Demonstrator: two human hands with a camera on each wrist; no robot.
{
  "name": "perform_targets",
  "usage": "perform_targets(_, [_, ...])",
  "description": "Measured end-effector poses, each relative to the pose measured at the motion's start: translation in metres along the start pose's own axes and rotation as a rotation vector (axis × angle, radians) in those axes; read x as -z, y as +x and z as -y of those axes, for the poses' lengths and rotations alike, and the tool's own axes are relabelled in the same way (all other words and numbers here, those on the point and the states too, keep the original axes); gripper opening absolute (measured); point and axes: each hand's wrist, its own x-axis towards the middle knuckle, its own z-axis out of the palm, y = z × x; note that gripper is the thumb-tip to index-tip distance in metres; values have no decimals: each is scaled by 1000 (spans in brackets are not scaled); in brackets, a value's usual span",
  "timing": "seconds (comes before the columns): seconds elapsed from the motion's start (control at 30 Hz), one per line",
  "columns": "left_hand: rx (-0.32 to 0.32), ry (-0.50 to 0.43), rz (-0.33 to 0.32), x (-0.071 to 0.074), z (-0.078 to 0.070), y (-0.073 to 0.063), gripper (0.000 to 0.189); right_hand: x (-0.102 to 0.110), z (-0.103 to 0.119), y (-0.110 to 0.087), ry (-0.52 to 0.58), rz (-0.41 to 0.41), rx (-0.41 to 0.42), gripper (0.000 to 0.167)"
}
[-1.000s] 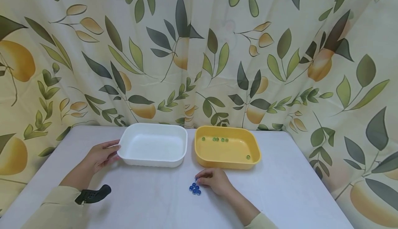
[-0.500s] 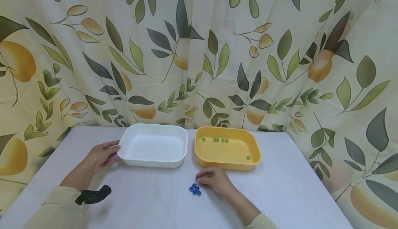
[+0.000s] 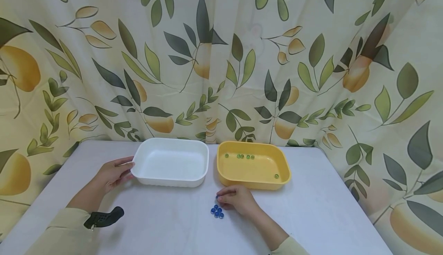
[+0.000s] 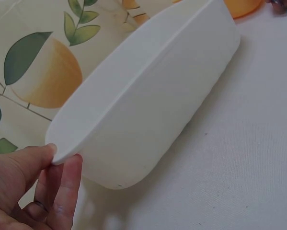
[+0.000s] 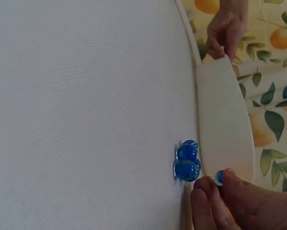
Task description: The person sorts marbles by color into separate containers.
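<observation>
My left hand (image 3: pixel 111 174) pinches the left rim of a white plastic tub (image 3: pixel 170 162); in the left wrist view the thumb lies on top of the rim (image 4: pixel 105 115) and the fingers (image 4: pixel 69 191) sit below it. My right hand (image 3: pixel 239 200) pinches one blue glass marble (image 5: pixel 219 178) between thumb and fingertips. Beside that hand, a small cluster of blue marbles (image 3: pixel 217 211) lies on the white cloth, with several of them touching. The held marble shows just above and beyond the cluster in the head view.
Right of the white tub stands a yellow tub (image 3: pixel 253 172) with several green marbles (image 3: pixel 247 157) inside, most of them along its far side. A white cloth (image 3: pixel 166 224) covers the table. A leaf-and-fruit patterned curtain (image 3: pixel 221 55) hangs directly behind the tubs.
My right hand has shifted slightly up and left, and the pinched blue marble has moved a little away from the cluster. The left hand stays on the white tub's rim.
</observation>
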Motion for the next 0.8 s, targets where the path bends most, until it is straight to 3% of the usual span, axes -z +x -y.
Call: perform_targets(0.8, [13,5,-16,-1,-1,0,61,-11,34,8,-7,-5,-34,22])
